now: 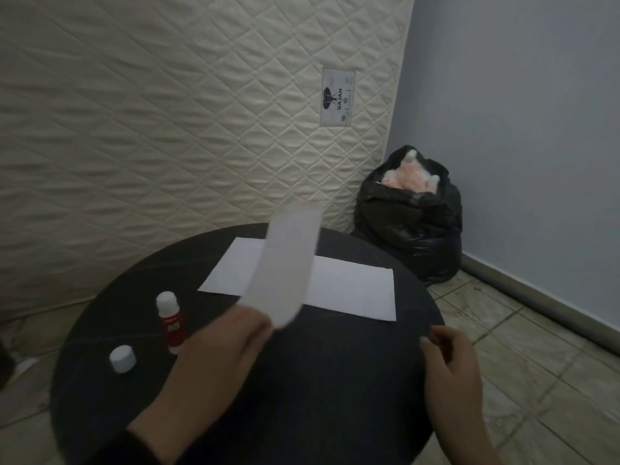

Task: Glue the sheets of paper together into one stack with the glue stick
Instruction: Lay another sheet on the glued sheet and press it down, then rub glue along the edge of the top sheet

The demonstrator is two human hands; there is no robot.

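- Your left hand [231,333], centre of frame, pinches the near end of a narrow paper strip [285,263]; the strip is lifted off the table and motion-blurred, its far end reaching up toward the mattress.
- The strip crosses above a white paper sheet [349,290] that lies flat on the far half of the table; whether the two touch anywhere cannot be told.
- Your right hand [449,360], lower right, rests at the table's edge with fingers loosely curled, holding nothing.
- The glue stick [170,322] stands uncapped at left of centre, white glue tip up, just beside your left hand. Its white cap [122,359] sits apart from it, lower left.
- All of this is on a round dark table [335,380].
- Progress, as judged: the stick is opened and ready. No glue film is discernible on either paper, so whether any coat has been applied is unknown.
- Left to do, likely: lay the strip down aligned on the sheet, press it flat, repeat for any further sheets, recap.
- Upper frame: quilted mattress [167,112] on end; a black rubbish bag [412,223] in the corner at right.
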